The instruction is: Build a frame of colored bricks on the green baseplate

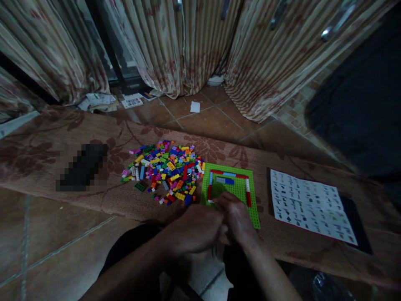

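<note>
My left hand (199, 228) is closed in a fist shape over the near edge of the green baseplate (239, 200). Beside and touching it, my right hand (235, 214) has its fingers curled over the plate's lower part. Whatever the fingers of either hand hold is hidden. Red, white and light blue bricks form a frame along several sides of the plate, among them a red brick (249, 199) on the right. Inside that frame lie a blue brick (229, 181) and a grey brick (220, 180), end to end.
A heap of loose coloured bricks (172, 167) spreads left of the plate on a patterned cloth (260, 161). On the right lies a printed picture sheet (307, 205) over a dark flat object (360, 230). A pixelated dark object (84, 167) is far left. Curtains (166, 54) hang behind.
</note>
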`<state>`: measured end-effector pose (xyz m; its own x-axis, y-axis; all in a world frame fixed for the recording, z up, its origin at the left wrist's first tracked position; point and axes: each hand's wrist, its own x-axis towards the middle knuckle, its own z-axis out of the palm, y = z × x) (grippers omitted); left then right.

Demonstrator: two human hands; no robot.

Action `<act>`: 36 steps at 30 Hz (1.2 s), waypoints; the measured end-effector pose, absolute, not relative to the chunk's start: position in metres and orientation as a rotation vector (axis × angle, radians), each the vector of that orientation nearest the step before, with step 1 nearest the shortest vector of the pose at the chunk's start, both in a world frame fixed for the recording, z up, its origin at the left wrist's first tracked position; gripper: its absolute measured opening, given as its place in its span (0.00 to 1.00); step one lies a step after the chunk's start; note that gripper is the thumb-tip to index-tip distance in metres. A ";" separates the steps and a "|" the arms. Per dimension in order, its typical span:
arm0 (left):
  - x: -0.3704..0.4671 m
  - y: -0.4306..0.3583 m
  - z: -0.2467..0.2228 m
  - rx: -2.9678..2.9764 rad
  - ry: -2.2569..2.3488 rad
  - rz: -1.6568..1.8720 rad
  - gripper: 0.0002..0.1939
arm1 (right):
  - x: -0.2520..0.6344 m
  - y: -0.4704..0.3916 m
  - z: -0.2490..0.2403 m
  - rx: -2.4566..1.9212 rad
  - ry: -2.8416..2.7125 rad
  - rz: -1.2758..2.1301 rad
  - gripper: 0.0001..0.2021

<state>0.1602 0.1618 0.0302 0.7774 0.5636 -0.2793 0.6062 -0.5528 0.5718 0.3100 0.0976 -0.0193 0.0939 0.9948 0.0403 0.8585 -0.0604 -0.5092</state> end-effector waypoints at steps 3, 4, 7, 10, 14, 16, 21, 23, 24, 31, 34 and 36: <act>0.161 0.186 0.031 2.337 1.127 -0.035 0.14 | 0.311 0.097 -0.021 -1.940 -1.807 0.453 0.12; 0.159 0.192 0.028 2.311 1.223 -0.009 0.14 | 0.311 0.097 -0.023 -1.927 -1.793 0.453 0.11; 0.156 0.197 0.016 2.164 1.181 0.042 0.09 | 0.313 0.096 -0.026 -1.897 -1.732 0.463 0.09; 0.155 0.193 0.007 2.062 1.085 0.128 0.08 | 0.319 0.091 -0.023 -1.900 -1.635 0.472 0.10; 0.157 0.192 0.005 2.030 1.091 0.150 0.07 | 0.331 0.082 -0.014 -1.969 -1.548 0.443 0.10; 0.157 0.192 0.005 2.030 1.081 0.124 0.06 | 0.334 0.080 -0.011 -1.995 -1.551 0.468 0.09; 0.162 0.190 0.001 2.004 1.095 0.046 0.04 | 0.330 0.081 -0.015 -1.998 -1.591 0.566 0.07; 0.165 0.188 -0.001 2.005 1.104 0.043 0.05 | 0.328 0.083 -0.019 -2.018 -1.612 0.559 0.06; 0.166 0.187 -0.001 2.006 1.106 0.041 0.06 | 0.328 0.084 -0.020 -2.026 -1.624 0.553 0.06; 0.171 0.185 0.003 2.011 1.161 0.005 0.09 | 0.330 0.087 -0.026 -2.044 -1.730 0.478 0.07; 0.171 0.185 0.003 2.001 1.157 0.025 0.09 | 0.330 0.086 -0.027 -2.044 -1.756 0.446 0.08; 0.171 0.186 0.002 1.999 1.156 0.036 0.09 | 0.329 0.086 -0.028 -2.051 -1.772 0.425 0.09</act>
<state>0.1713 0.1859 0.0015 0.5804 0.7365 -0.3474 0.7132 -0.2540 0.6533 0.3294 0.0864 -0.0280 0.1524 0.9879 0.0275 0.8677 -0.1204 -0.4823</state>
